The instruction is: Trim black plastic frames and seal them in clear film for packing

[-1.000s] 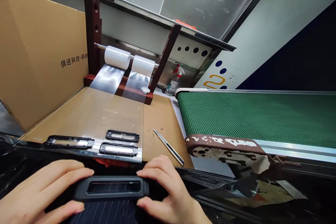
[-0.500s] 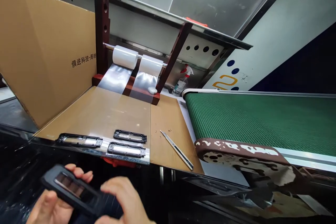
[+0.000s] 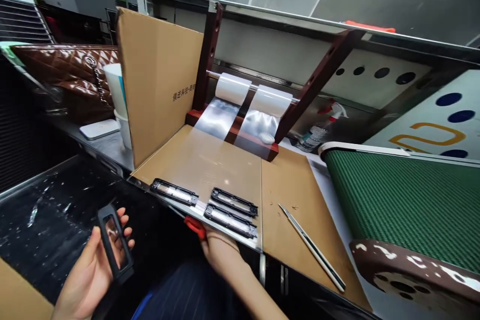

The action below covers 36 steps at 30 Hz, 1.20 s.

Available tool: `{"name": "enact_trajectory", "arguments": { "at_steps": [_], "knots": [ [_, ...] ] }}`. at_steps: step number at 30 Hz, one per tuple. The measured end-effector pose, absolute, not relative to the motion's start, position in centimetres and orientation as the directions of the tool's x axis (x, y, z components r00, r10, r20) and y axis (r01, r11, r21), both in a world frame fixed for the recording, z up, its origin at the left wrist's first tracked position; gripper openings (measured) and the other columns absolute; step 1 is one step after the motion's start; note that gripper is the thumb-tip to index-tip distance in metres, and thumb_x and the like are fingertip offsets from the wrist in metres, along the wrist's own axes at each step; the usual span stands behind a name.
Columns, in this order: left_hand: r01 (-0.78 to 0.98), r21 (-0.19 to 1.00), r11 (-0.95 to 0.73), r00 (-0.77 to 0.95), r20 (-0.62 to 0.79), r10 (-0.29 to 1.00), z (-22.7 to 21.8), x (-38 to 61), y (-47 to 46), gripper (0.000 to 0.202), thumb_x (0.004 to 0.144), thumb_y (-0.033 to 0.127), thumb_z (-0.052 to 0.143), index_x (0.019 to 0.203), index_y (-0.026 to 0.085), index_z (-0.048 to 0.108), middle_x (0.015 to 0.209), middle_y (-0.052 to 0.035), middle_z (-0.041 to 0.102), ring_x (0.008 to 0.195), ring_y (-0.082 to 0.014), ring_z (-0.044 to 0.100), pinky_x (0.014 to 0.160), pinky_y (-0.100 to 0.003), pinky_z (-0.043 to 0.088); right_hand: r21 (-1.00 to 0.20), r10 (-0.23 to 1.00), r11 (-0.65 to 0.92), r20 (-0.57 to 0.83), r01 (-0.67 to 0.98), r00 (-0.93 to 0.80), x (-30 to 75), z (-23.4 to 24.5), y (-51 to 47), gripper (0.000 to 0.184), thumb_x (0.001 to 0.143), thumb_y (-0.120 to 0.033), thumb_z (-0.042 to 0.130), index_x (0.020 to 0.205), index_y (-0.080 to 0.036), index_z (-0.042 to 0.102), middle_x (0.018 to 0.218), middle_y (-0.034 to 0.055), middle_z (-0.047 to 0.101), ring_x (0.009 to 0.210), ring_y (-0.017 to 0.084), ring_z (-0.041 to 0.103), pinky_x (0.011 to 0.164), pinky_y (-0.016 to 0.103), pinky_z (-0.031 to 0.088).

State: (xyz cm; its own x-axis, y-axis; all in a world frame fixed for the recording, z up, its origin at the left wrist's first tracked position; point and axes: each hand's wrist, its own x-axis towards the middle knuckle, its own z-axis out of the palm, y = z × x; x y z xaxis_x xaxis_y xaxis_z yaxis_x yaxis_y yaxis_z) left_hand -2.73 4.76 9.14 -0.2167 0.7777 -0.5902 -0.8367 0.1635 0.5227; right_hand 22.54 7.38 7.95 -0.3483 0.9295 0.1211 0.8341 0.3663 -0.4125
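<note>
Plainly, the edge of the counter (image 3: 287, 180) is the hazard. Left hand (image 3: 88, 275), part-curled, holds a windowed black case (image 3: 116, 242) left of it; a slack grip could drop it. Right hand (image 3: 217, 248), grasp hidden underneath, could bump three black-framed strips (image 3: 230, 220) loose or snag the red item (image 3: 194, 227) beside it.

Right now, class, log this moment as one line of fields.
left hand: holds black frame | right hand: at red item below worktop edge, grip unclear | on worktop: three black strips, knife-like tool

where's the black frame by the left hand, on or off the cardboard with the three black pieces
Off: the left hand holds the black frame apart from the cardboard and black pieces.
</note>
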Motion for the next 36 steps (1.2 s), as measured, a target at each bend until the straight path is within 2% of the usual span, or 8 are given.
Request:
{"name": "enact_trajectory", "arguments": {
  "at_steps": [5, 7, 13, 19, 22, 28, 32, 36],
  "knots": [
    [-0.831, 0.556, 0.024, -0.354, -0.562, 0.748, 10.5, -5.3, 4.9, 0.039, 0.099, 0.035, 0.036, 0.105, 0.026, 0.074, 0.093, 0.0021, 0.08, 0.069, -0.0158, 0.074, 0.058, -0.024, 0.063, -0.709, 0.86, 0.42, 0.112, 0.567, -0.498, 22.1, 11.9, 5.3, 0.02, 0.087, -0.03, 0.059, 0.105, -0.022, 0.061, 0.097, 0.004, 0.072, 0.083, 0.018, 0.067, 0.079, 0.027, 0.051],
    [-0.831, 0.555, -0.04, -0.388, -0.527, 0.756, 11.4, -5.9, 4.9, 0.042, 0.1, 0.038, 0.033, 0.104, 0.027, 0.074, 0.092, 0.0037, 0.08, 0.071, -0.0152, 0.075, 0.059, -0.023, 0.062, -0.746, 0.831, 0.421, 0.089, 0.516, -0.55, 21.4, 13.0, 4.6, 0.021, 0.086, -0.041, 0.063, 0.098, -0.023, 0.062, 0.087, 0.0004, 0.071, 0.073, 0.016, 0.065, 0.072, 0.024, 0.05],
    [-0.796, 0.581, -0.172, -0.465, -0.404, 0.788, 11.9, -7.1, 4.5, 0.043, 0.098, 0.049, 0.035, 0.111, 0.028, 0.071, 0.093, 0.0055, 0.079, 0.076, -0.0168, 0.076, 0.062, -0.029, 0.064, -0.631, 0.824, 0.464, 0.05, 0.622, -0.564, 19.7, 12.5, 3.0, 0.025, 0.074, -0.047, 0.077, 0.082, -0.027, 0.065, 0.065, -0.0064, 0.065, 0.053, 0.012, 0.057, 0.06, 0.022, 0.043],
    [-0.783, 0.587, -0.207, -0.506, -0.408, 0.76, 12.5, -6.8, 4.0, 0.049, 0.098, 0.053, 0.031, 0.102, 0.028, 0.073, 0.089, 0.0048, 0.079, 0.073, -0.018, 0.076, 0.058, -0.03, 0.064, -0.573, 0.794, 0.57, 0.199, 0.589, -0.575, 19.9, 11.1, 2.7, 0.039, 0.087, -0.064, 0.054, 0.084, -0.026, 0.061, 0.063, -0.0053, 0.064, 0.05, 0.011, 0.054, 0.057, 0.023, 0.04],
    [-0.762, 0.617, -0.196, -0.517, -0.398, 0.758, 12.5, -6.5, 3.7, 0.048, 0.097, 0.054, 0.033, 0.099, 0.028, 0.074, 0.09, 0.0033, 0.079, 0.073, -0.0184, 0.076, 0.059, -0.029, 0.064, -0.542, 0.773, 0.602, 0.212, 0.586, -0.598, 20.0, 11.5, 2.9, 0.04, 0.087, -0.065, 0.053, 0.087, -0.026, 0.061, 0.064, -0.0049, 0.064, 0.051, 0.012, 0.055, 0.057, 0.024, 0.041],
    [-0.711, 0.685, -0.158, -0.47, -0.296, 0.832, 11.0, -6.4, 3.4, 0.035, 0.085, 0.055, 0.06, 0.106, 0.03, 0.073, 0.101, 0.0032, 0.078, 0.086, -0.0212, 0.075, 0.068, -0.031, 0.065, -0.546, 0.784, 0.596, 0.237, 0.589, -0.573, 19.1, 12.5, 3.2, 0.035, 0.086, -0.06, 0.056, 0.081, -0.026, 0.06, 0.061, -0.0049, 0.063, 0.047, 0.012, 0.054, 0.054, 0.025, 0.041],
    [-0.682, 0.72, -0.124, -0.453, -0.285, 0.845, 10.5, -6.3, 3.3, 0.048, 0.066, 0.056, 0.079, 0.106, 0.031, 0.073, 0.106, 0.0049, 0.077, 0.089, -0.0224, 0.074, 0.068, -0.031, 0.065, -0.555, 0.77, 0.617, 0.28, 0.558, -0.573, 18.3, 13.0, 3.6, 0.041, 0.085, -0.065, 0.054, 0.08, -0.025, 0.059, 0.062, -0.0042, 0.064, 0.048, 0.012, 0.055, 0.054, 0.024, 0.041],
    [-0.678, 0.728, -0.102, -0.446, -0.297, 0.844, 10.4, -6.3, 3.3, 0.052, 0.062, 0.055, 0.083, 0.106, 0.03, 0.073, 0.107, 0.0043, 0.077, 0.09, -0.0235, 0.074, 0.07, -0.031, 0.065, -0.576, 0.768, 0.622, 0.318, 0.53, -0.556, 18.3, 14.0, 4.1, 0.048, 0.09, -0.069, 0.042, 0.082, -0.024, 0.059, 0.06, -0.0039, 0.062, 0.047, 0.013, 0.055, 0.053, 0.025, 0.041]
  ]
}}
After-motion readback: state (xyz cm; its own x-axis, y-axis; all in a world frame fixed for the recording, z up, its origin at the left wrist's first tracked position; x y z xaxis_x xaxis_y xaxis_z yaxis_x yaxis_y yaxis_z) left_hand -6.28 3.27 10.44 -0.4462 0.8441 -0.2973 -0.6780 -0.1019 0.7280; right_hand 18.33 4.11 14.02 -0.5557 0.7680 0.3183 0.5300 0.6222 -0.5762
